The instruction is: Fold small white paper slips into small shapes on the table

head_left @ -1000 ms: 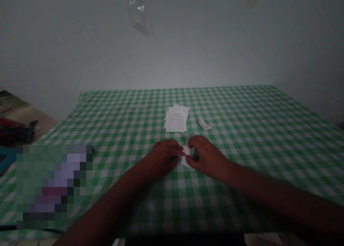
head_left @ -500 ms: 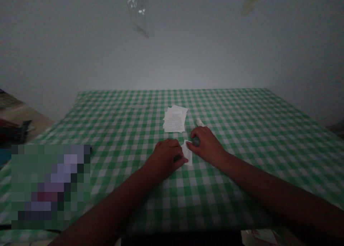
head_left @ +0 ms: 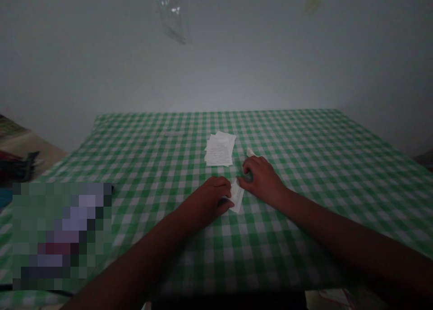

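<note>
A small folded white paper (head_left: 237, 196) lies on the green checked tablecloth (head_left: 304, 174). My left hand (head_left: 209, 201) rests curled on the cloth, its fingertips pressing the paper's left edge. My right hand (head_left: 260, 179) lies just beyond the paper, fingers curled, with its fingertips at the paper's far corner. A small pile of printed white sheets (head_left: 219, 149) sits further back. A small folded white piece (head_left: 251, 152) peeks out just beyond my right hand.
A blurred-out patch (head_left: 62, 235) covers the left of the table. Dark objects (head_left: 16, 165) lie on a wooden surface at far left. A clear plastic bag (head_left: 171, 12) hangs on the pale wall behind.
My right hand has slid away from me along the paper, from covering its right side to its far corner. More of the paper shows. My left hand stays put.
</note>
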The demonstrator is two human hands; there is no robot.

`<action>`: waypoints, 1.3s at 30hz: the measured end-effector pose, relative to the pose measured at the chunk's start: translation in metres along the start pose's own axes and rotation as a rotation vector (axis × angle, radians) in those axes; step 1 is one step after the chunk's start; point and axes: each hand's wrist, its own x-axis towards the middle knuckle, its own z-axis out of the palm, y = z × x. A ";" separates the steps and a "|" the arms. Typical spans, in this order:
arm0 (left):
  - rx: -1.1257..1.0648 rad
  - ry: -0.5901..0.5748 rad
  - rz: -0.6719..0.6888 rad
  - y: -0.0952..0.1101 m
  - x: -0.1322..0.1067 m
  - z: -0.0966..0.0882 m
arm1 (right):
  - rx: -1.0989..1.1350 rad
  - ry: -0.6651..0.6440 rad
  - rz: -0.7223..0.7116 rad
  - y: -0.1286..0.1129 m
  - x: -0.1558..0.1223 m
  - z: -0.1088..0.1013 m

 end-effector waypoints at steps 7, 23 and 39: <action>0.030 0.006 -0.012 -0.001 0.000 0.001 | -0.021 -0.024 -0.043 -0.014 -0.010 -0.004; 0.036 -0.003 0.000 0.002 -0.001 -0.001 | 0.031 -0.021 -0.029 -0.018 -0.012 -0.003; 0.042 -0.017 -0.014 0.004 0.001 -0.002 | 0.140 -0.020 -0.009 -0.018 -0.011 -0.002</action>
